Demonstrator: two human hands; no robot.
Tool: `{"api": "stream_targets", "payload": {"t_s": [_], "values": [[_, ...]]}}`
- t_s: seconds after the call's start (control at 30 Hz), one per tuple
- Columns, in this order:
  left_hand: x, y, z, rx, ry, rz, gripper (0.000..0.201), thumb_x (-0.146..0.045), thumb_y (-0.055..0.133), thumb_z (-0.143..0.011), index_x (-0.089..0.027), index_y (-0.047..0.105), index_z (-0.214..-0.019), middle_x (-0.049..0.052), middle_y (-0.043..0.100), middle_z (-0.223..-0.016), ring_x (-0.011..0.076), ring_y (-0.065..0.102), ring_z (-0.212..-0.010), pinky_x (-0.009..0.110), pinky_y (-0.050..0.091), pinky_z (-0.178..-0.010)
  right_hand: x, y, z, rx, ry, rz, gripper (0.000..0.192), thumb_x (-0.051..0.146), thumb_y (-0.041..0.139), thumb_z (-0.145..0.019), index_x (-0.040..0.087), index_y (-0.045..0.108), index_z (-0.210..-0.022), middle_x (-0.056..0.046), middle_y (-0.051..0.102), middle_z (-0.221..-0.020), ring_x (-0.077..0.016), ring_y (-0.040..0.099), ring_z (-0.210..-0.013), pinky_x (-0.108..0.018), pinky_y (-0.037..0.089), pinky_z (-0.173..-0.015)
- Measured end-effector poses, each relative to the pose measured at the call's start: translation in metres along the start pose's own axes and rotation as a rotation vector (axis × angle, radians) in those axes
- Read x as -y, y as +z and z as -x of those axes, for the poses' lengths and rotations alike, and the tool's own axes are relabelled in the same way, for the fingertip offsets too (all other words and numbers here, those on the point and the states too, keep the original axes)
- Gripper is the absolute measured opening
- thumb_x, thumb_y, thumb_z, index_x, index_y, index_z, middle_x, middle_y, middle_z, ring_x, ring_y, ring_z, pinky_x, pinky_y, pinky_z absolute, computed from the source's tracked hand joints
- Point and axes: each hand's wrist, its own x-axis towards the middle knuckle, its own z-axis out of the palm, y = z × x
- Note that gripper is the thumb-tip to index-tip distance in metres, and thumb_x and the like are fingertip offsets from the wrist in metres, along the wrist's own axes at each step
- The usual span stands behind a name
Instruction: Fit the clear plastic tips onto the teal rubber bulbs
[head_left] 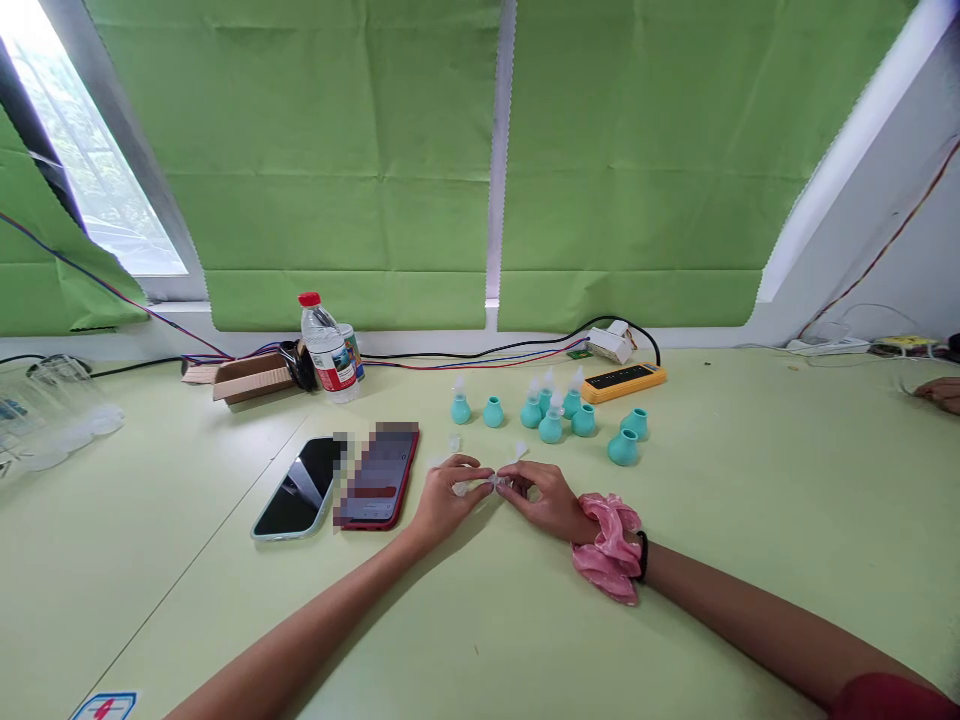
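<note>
My left hand [444, 498] and my right hand [546, 497] rest on the pale green table [750, 520], fingertips meeting over a small clear plastic piece [495, 482]. Both hands pinch it. Another clear tip [519, 452] lies just behind my right hand, and a small clear cap [454, 441] behind my left. Several teal rubber bulbs [551, 427] stand beyond, some with clear tips fitted, two without [493, 411]. A pink scrunchie [609, 547] is on my right wrist.
Two phones [300, 488] [381, 475] lie left of my hands. A water bottle [328, 349], a cardboard box [251, 377], cables and a yellow power strip [622, 380] line the back. Clear plastic bag [45, 410] at far left. Another person's hand [941, 392] shows at the right edge.
</note>
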Motion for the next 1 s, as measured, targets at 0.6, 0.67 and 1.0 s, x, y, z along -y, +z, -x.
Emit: {"api": "stream_targets", "payload": {"t_s": [0.6,0.67,1.0], "values": [[0.012,0.004,0.001,0.022,0.458,-0.232,0.027,-0.020,0.054,-0.075,-0.020,0.057,-0.101,0.007,0.063,-0.094,0.0190,0.050,-0.090,0.035,0.046,-0.076,-0.002,0.003,0.000,-0.051,0.161,-0.158,0.018,0.031,0.053,-0.075,0.017,0.060,-0.082,-0.003,0.061,-0.065,-0.0119,0.056,-0.056,-0.022,0.048,-0.050],[0.014,0.005,0.002,0.017,0.476,-0.272,0.028,-0.018,0.052,-0.075,-0.020,0.055,-0.103,0.007,0.062,-0.094,0.0194,0.049,-0.092,0.035,0.046,-0.076,0.000,0.003,0.000,-0.045,0.196,-0.212,0.018,0.031,0.053,-0.074,0.016,0.060,-0.081,-0.003,0.060,-0.065,-0.0114,0.055,-0.055,-0.022,0.048,-0.050],[0.005,0.005,0.004,0.019,0.479,-0.364,0.029,-0.010,0.048,-0.072,-0.016,0.052,-0.100,0.008,0.062,-0.087,0.0206,0.050,-0.091,0.032,0.046,-0.074,0.005,0.007,0.000,-0.025,0.291,-0.362,0.019,0.032,0.055,-0.072,0.015,0.059,-0.079,-0.003,0.060,-0.066,-0.0112,0.054,-0.054,-0.022,0.048,-0.049]]}}
